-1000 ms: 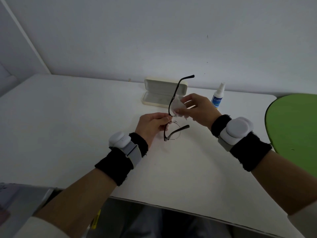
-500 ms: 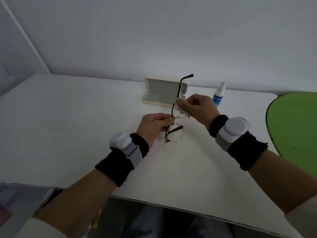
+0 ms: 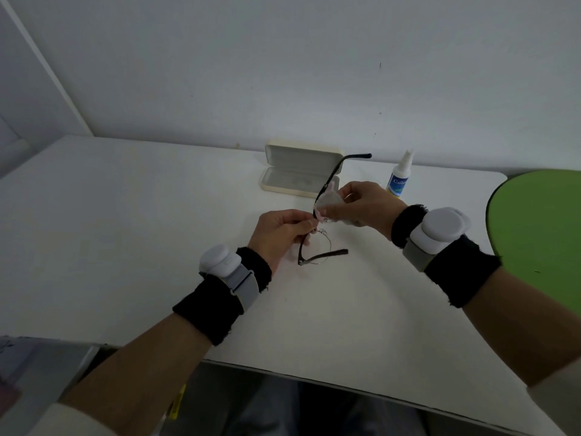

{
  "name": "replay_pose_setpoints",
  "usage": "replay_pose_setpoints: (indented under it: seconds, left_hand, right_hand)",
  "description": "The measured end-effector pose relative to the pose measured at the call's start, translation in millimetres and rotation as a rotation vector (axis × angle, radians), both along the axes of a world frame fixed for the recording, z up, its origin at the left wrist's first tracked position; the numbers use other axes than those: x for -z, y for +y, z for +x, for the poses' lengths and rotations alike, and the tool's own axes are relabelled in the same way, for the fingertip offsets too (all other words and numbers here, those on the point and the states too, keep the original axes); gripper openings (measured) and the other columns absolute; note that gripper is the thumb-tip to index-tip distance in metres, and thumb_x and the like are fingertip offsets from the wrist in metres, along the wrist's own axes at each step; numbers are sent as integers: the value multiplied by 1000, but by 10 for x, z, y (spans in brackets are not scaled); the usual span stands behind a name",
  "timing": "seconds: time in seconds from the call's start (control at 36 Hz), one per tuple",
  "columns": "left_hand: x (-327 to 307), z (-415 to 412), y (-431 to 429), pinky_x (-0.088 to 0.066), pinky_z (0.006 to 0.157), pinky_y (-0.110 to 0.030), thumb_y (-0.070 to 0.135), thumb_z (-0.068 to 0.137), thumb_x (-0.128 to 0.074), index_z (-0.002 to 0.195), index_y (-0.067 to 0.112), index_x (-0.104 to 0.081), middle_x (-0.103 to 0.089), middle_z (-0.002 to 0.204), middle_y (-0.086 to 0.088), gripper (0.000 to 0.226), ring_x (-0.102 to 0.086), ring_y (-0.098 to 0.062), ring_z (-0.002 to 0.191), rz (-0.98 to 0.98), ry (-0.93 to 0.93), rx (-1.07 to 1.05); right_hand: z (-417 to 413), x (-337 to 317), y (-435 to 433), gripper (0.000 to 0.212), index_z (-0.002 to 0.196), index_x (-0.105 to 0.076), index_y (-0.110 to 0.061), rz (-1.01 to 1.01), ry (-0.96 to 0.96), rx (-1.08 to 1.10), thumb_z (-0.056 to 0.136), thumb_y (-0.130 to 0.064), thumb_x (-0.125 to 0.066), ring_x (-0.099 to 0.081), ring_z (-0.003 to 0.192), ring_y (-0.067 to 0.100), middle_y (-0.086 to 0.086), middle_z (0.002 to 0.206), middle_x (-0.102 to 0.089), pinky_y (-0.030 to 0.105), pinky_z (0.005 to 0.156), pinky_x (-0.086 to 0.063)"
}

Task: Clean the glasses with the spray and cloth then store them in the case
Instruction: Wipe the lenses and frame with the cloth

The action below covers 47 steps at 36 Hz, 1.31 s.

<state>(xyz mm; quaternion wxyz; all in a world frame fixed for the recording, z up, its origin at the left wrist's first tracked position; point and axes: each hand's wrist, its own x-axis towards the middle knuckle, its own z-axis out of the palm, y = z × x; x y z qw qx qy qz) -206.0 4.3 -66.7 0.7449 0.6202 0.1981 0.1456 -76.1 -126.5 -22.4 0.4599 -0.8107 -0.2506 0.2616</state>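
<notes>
While the left hand (image 3: 283, 232) steadies the glasses (image 3: 317, 243) by the frame near the bridge, its fingers (image 3: 300, 226) closed in a pinch on the rim, the right hand (image 3: 361, 206) works the cloth (image 3: 328, 204) over the upper lens. That split makes sense: one hand fixes the frame so that the rubbing pressure does not twist it, and the other is free to move. The right fingers (image 3: 333, 212) are closed on the pale cloth, which is folded around the lens so both faces can be wiped together. The glasses hang in the air above the desk (image 3: 125, 215), turned on end, with one temple pointing up past the case and the other jutting out low to the right; held this way, the temples stay clear of the wiping. The case (image 3: 298, 174) lies open at the back of the desk, lid up, seemingly ready to receive the glasses without another step. The spray bottle (image 3: 400, 177) stands upright just right of it, behind the right hand, within reach. Judging by this, cleaning is under way and storing is not yet begun.
</notes>
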Motion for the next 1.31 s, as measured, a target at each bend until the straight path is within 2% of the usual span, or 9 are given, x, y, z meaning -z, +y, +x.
replay_pose_setpoints:
  seconds: [0.08,0.19,0.33,0.56,0.64,0.75,0.89,1.11,1.31]
  left_hand:
    - [-8,4,-10,-50,57,-21,-5,84,-65,85,-1,-71,-66,69,-8,8,-58,-12,55,8,5,-1]
    - [-16,8,-31,-49,56,-21,-5,85,-65,87,-3,-71,-65,71,-10,7,-57,-12,55,0,4,4]
    - [-20,11,-10,-50,58,-21,-3,84,-67,83,2,-73,-66,71,-10,8,-56,-15,56,-8,2,-2]
    - [-3,-6,12,-50,59,-21,-1,83,-68,82,4,-74,-67,69,-8,8,-54,-18,56,18,11,4]
    - [-1,-10,-12,-50,60,-22,-2,83,-67,84,2,-73,-66,70,-9,6,-54,-19,57,16,12,15]
    - [-19,-6,-29,-50,60,-22,-3,83,-67,84,1,-72,-66,71,-9,6,-54,-18,57,-11,-3,-1]
    - [-38,-1,-50,-49,59,-21,-2,84,-67,88,-1,-71,-66,73,-10,6,-55,-15,56,-16,-7,-11]
    - [-22,7,-43,-50,57,-21,-3,84,-66,89,-3,-71,-64,72,-11,7,-53,-15,56,-30,-1,-73]
    - [4,15,21,-51,59,-22,-2,84,-67,89,-2,-71,-65,74,-12,7,-53,-16,57,6,15,-100]
  right_hand:
    - [9,-37,-21,35,95,-62,-9,37,19,-26,72,-19,-86,-51,45,2,0,69,-62,14,43,-40]
    - [26,-71,-49,33,95,-62,-9,51,36,-52,72,-12,-85,-52,64,16,7,80,-62,21,54,-43]
    - [61,-79,-72,29,95,-64,-9,69,42,-78,73,-7,-83,-52,67,16,10,84,-63,21,55,-41]
    - [43,16,-60,34,89,-67,-13,-5,-36,-46,68,-31,-88,-58,64,10,1,77,-67,18,56,-47]
    - [20,83,-37,39,90,-66,-10,-2,-77,-4,70,-37,-86,-57,60,6,-2,73,-67,16,54,-44]
    - [-8,132,-3,34,74,-60,-15,48,-151,76,74,-42,-82,-49,44,-6,-8,62,-59,7,44,-36]
    - [-41,122,22,40,71,-57,-14,129,-188,159,77,-47,-78,-46,55,7,0,67,-59,14,49,-36]
    - [-8,82,-4,33,85,-68,-3,156,-86,119,85,-35,-74,-44,51,5,0,63,-56,15,51,-36]
    - [24,85,-92,13,90,-73,-9,189,3,9,85,-21,-75,-47,66,14,4,72,-62,26,59,-35]
